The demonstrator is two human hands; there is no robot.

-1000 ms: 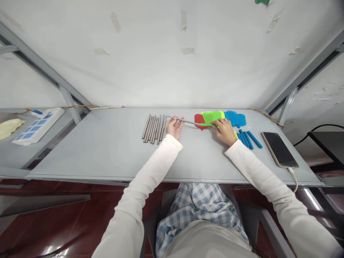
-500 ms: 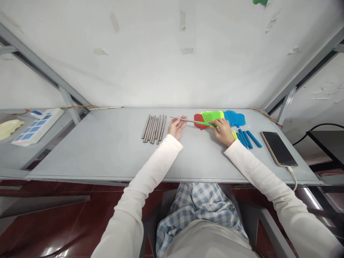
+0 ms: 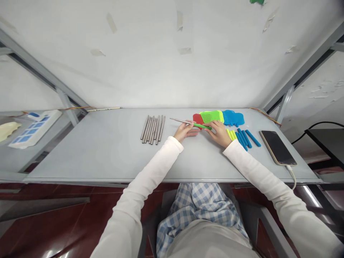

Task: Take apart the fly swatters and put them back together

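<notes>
A thin metal rod (image 3: 176,119) with a green sleeve (image 3: 200,125) on its right end is held above the table, its bare tip pointing left. My left hand (image 3: 184,131) pinches the rod near where metal meets sleeve, the other fingers stretched out beneath. The fingers of my right hand (image 3: 219,133) are closed on the sleeve's right end. Just behind the hands lie flat perforated plastic pieces: red (image 3: 197,118), green (image 3: 213,116) and blue (image 3: 234,118), with yellow edges showing. Several metal rods (image 3: 152,129) lie in a row left of my left hand.
Yellow sleeves (image 3: 231,134) and several blue sleeves (image 3: 244,138) lie right of my right hand. Beyond them rests a phone (image 3: 278,147) with a white cable (image 3: 292,175). A power strip (image 3: 34,129) sits on the table at left. The wall stands behind the table.
My left hand has moved right along the rod, from the bare metal to beside the sleeve. My right hand has shifted slightly left and nearer to me, uncovering more yellow sleeves.
</notes>
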